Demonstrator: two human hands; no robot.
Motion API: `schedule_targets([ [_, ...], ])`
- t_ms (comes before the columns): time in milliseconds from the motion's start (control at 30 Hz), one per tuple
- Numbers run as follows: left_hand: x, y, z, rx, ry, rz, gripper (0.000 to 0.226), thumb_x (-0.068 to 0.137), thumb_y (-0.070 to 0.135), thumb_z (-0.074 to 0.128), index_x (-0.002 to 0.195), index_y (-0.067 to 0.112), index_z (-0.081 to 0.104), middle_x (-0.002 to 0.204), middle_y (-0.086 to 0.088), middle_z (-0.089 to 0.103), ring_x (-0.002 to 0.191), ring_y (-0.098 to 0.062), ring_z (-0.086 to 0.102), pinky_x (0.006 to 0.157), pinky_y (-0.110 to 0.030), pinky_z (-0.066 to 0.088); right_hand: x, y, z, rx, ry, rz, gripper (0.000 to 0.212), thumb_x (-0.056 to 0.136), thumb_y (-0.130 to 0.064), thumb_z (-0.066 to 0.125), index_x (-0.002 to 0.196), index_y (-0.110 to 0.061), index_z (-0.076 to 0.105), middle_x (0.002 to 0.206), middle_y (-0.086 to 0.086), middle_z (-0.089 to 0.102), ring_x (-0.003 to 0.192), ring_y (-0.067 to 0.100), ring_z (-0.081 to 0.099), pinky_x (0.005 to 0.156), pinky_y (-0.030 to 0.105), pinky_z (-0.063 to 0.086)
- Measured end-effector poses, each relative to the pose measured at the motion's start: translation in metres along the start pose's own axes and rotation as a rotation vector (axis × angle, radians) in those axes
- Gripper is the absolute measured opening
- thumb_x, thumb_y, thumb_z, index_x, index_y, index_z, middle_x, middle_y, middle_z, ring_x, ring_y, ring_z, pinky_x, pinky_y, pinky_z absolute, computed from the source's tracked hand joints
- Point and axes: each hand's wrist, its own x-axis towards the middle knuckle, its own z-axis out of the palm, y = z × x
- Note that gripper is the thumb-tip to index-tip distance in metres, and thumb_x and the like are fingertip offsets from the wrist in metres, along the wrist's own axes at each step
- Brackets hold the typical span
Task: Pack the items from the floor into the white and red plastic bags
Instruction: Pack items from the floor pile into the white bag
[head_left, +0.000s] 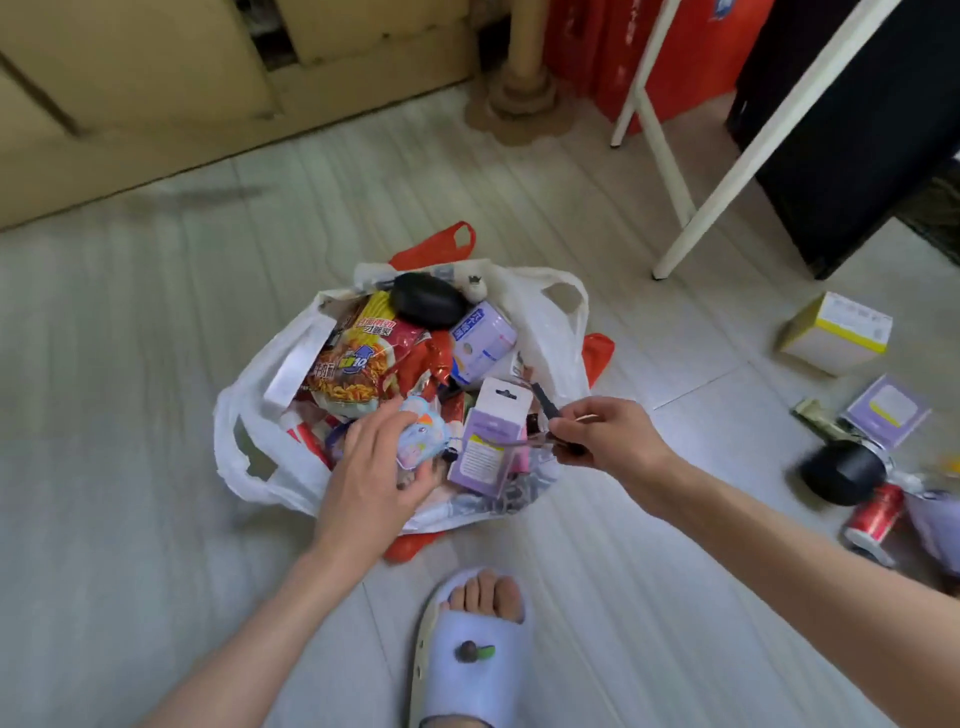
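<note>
**A:** Seen from above, looking down at a pale tiled floor (156, 364). Centre of view: a white plastic bag (249, 415) lying open, heaped with goods, with a red plastic bag (441, 244) showing beneath it at the far edge, at the right and at the near edge.

**B:** And inside the white one?

**A:** Noodle packet (353, 358) in red and yellow toward the left, black oval case (426, 301) at the far side, pale purple pack (483, 338) just right of it, purple and white box (488, 447) standing tilted near the front.

**B:** The hands?

**A:** Left hand (374, 473) over the bag's near edge, fingers curled round a small pastel pouch (423, 436). Right hand (602, 436) just right of the box, fingers pinched on a thin dark object (545, 402); too blurred to name.

**B:** Anything left on the floor?

**A:** Well apart to the right: yellow and white box (836, 332), flat purple packet (885, 410), black round item (841, 473), red can (875, 514) on its side, all close together near the frame's edge. Some blurred.

**B:** Rest of the scene?

**A:** A foot in a pale blue slipper (467, 649) at the bottom centre. White frame legs (675, 156) at upper right, beige cabinet (130, 78) at upper left.
</note>
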Motion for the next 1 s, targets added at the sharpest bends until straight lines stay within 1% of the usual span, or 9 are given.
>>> schedule_targets([
  [167, -0.02, -0.031, -0.009, 0.053, 0.099, -0.036, 0.041, 0.073, 0.026, 0.051, 0.111, 0.01, 0.048, 0.12, -0.014, 0.054, 0.107, -0.025, 0.043, 0.098, -0.024, 0.031, 0.032, 0.001, 0.054, -0.01, 0.043, 0.052, 0.026, 0.085, 0.0, 0.06, 0.061, -0.007, 0.053, 0.065, 0.01, 0.056, 0.056, 0.019, 0.055, 0.058, 0.023, 0.053],
  [267, -0.038, -0.045, -0.012, 0.102, 0.133, -0.171, 0.044, 0.073, 0.029, 0.05, 0.108, 0.004, 0.056, 0.117, -0.013, 0.058, 0.103, -0.026, 0.043, 0.093, -0.029, 0.037, 0.041, 0.01, 0.068, -0.083, 0.148, 0.076, 0.03, 0.083, -0.002, 0.061, 0.055, -0.009, 0.053, 0.065, 0.012, 0.057, 0.063, 0.025, 0.057, 0.072, 0.042, 0.054],
  [367, -0.044, -0.05, -0.01, 0.13, 0.148, -0.231, 0.044, 0.073, 0.031, 0.048, 0.105, 0.002, 0.058, 0.111, -0.013, 0.061, 0.099, -0.025, 0.042, 0.091, -0.03, 0.037, 0.039, 0.021, 0.074, 0.014, 0.182, 0.147, 0.025, 0.081, -0.002, 0.063, 0.059, -0.01, 0.053, 0.069, 0.012, 0.058, 0.072, 0.028, 0.059, 0.084, 0.051, 0.051],
  [433, -0.038, -0.051, -0.011, 0.155, 0.172, -0.219, 0.042, 0.073, 0.031, 0.049, 0.104, 0.003, 0.057, 0.112, -0.013, 0.061, 0.099, -0.025, 0.042, 0.09, -0.031, 0.037, 0.038, 0.024, 0.079, 0.134, 0.164, 0.181, 0.024, 0.082, 0.002, 0.061, 0.063, -0.008, 0.052, 0.068, 0.011, 0.055, 0.069, 0.026, 0.058, 0.083, 0.046, 0.053],
  [567, -0.023, -0.05, -0.015, 0.228, 0.22, -0.183, 0.039, 0.076, 0.028, 0.048, 0.104, 0.004, 0.057, 0.115, -0.015, 0.06, 0.1, -0.026, 0.042, 0.091, -0.034, 0.037, 0.033, 0.015, 0.092, 0.328, 0.144, 0.173, 0.019, 0.084, 0.008, 0.056, 0.07, -0.006, 0.058, 0.069, 0.009, 0.056, 0.065, 0.02, 0.056, 0.063, 0.025, 0.054],
  [667, -0.017, -0.056, -0.014, 0.29, 0.111, -0.189, 0.038, 0.075, 0.025, 0.051, 0.105, 0.005, 0.061, 0.12, -0.015, 0.06, 0.105, -0.027, 0.045, 0.09, -0.035, 0.032, 0.029, 0.019, 0.096, -0.048, 0.121, -0.038, 0.019, 0.084, -0.003, 0.056, 0.074, -0.017, 0.064, 0.07, -0.004, 0.06, 0.08, 0.02, 0.055, 0.069, 0.025, 0.045],
  [800, -0.022, -0.068, -0.009, 0.336, -0.154, -0.153, 0.038, 0.076, 0.022, 0.07, 0.108, 0.004, 0.065, 0.128, -0.02, 0.055, 0.117, -0.037, 0.052, 0.095, -0.046, 0.042, 0.016, 0.022, 0.09, -0.451, 0.041, -0.214, 0.015, 0.089, -0.013, 0.052, 0.099, -0.011, 0.063, 0.092, 0.005, 0.065, 0.093, 0.022, 0.058, 0.066, 0.024, 0.036],
  [933, -0.033, -0.05, -0.017, 0.326, -0.167, -0.042, 0.051, 0.083, 0.039, 0.042, 0.121, 0.009, 0.058, 0.135, -0.016, 0.049, 0.13, -0.028, 0.035, 0.104, -0.041, 0.033, 0.004, 0.015, 0.068, -0.673, 0.031, -0.339, 0.034, 0.093, -0.018, 0.049, 0.127, -0.013, 0.052, 0.123, 0.004, 0.056, 0.115, 0.02, 0.052, 0.079, 0.023, 0.037],
  [1000, -0.032, -0.034, -0.02, 0.291, -0.172, 0.037, 0.054, 0.083, 0.041, 0.039, 0.125, 0.01, 0.054, 0.139, -0.015, 0.045, 0.132, -0.024, 0.026, 0.108, -0.038, 0.023, -0.005, 0.015, 0.049, -0.809, 0.045, -0.443, 0.043, 0.093, -0.022, 0.05, 0.135, -0.013, 0.043, 0.138, 0.004, 0.048, 0.122, 0.023, 0.048, 0.092, 0.028, 0.038],
])
